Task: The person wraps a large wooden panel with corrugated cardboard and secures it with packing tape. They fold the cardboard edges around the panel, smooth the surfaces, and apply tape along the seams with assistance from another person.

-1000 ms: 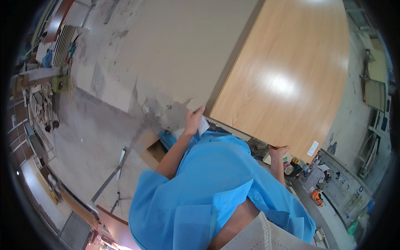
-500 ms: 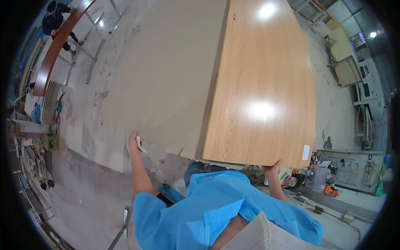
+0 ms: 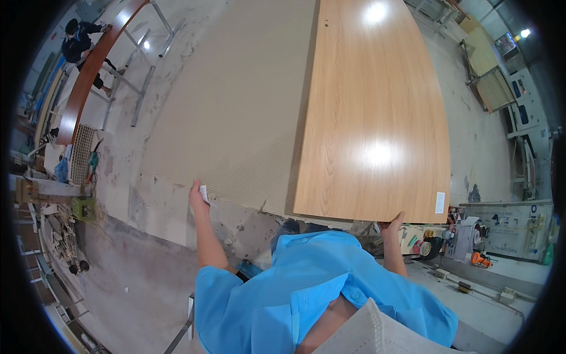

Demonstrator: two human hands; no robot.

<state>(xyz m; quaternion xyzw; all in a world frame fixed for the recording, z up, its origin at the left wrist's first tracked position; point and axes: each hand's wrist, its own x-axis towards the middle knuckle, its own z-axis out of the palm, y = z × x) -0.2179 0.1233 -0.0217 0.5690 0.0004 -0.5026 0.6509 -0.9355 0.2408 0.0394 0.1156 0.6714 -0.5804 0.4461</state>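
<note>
A large wood-grain panel (image 3: pixel 365 106) with a glossy face and a small white label stretches away from me on the right. It rests on a wide corrugated cardboard sheet (image 3: pixel 236 106), which shows to its left. My right hand (image 3: pixel 391 224) is closed on the panel's near edge, thumb on top and fingers hidden underneath; whether it also grips the cardboard there is hidden. My left hand (image 3: pixel 197 196) pinches the near left corner of the cardboard. A small white slip (image 3: pixel 204 192) shows by its fingers.
A person (image 3: pixel 81 44) stands at the far left beside a reddish-brown panel (image 3: pixel 88 71) on metal trestles. Tape rolls and an orange tool (image 3: pixel 481 259) lie at the right, near a white printed board (image 3: pixel 519 227). A green crate (image 3: pixel 84 209) sits left.
Both hands, still gripping, sit slightly higher and further right in the view, along with the near edges of panel and cardboard. The surrounding room has shifted too, as my head turned slightly.
</note>
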